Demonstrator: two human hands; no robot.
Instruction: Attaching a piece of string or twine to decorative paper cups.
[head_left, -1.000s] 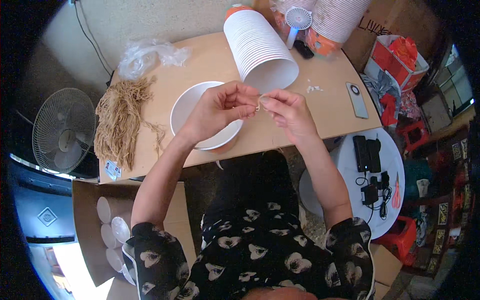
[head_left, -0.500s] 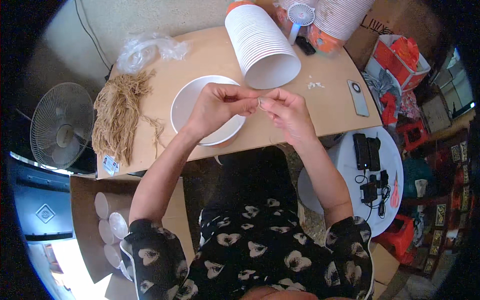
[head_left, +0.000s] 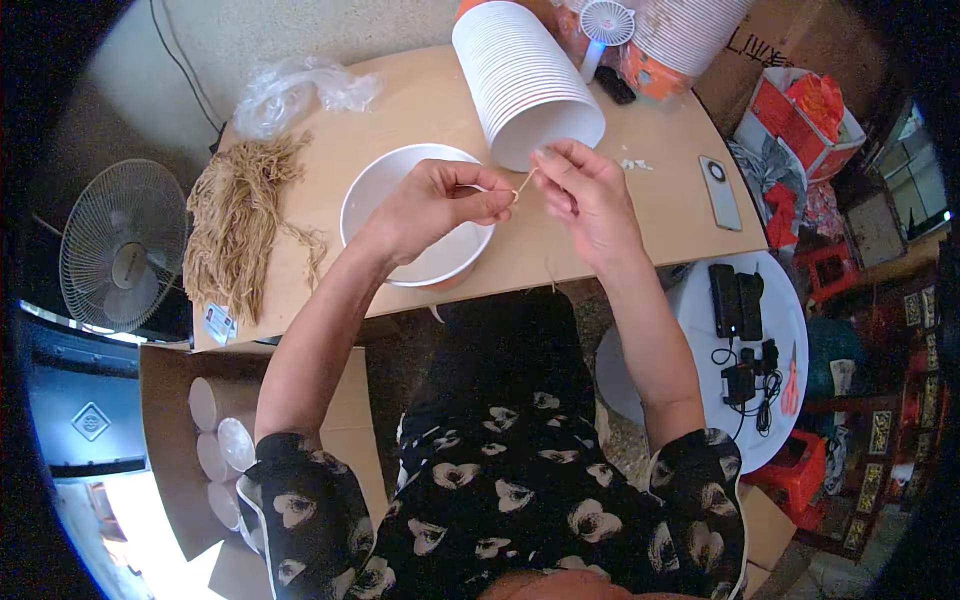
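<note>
My left hand pinches a short tan string between thumb and fingertips, over the right part of a white round paper tub. The string slants up to my right hand, whose thumb and forefinger are closed on its other end. A small bend of it shows at the left fingertips. Left of the tub lies a thick bundle of tan strings, some loose ends trailing toward it. Just beyond my hands, a long stack of nested white paper tubs lies on its side, mouth toward me.
On the wooden table are small white scraps, a phone, a clear plastic bag and a small handheld fan. Right of me, a round white stool holds black chargers and scissors. A carton with tubs stands lower left.
My right hand has moved up and right, away from the left, so the string now shows stretched between them. The left hand stays nearly in place.
</note>
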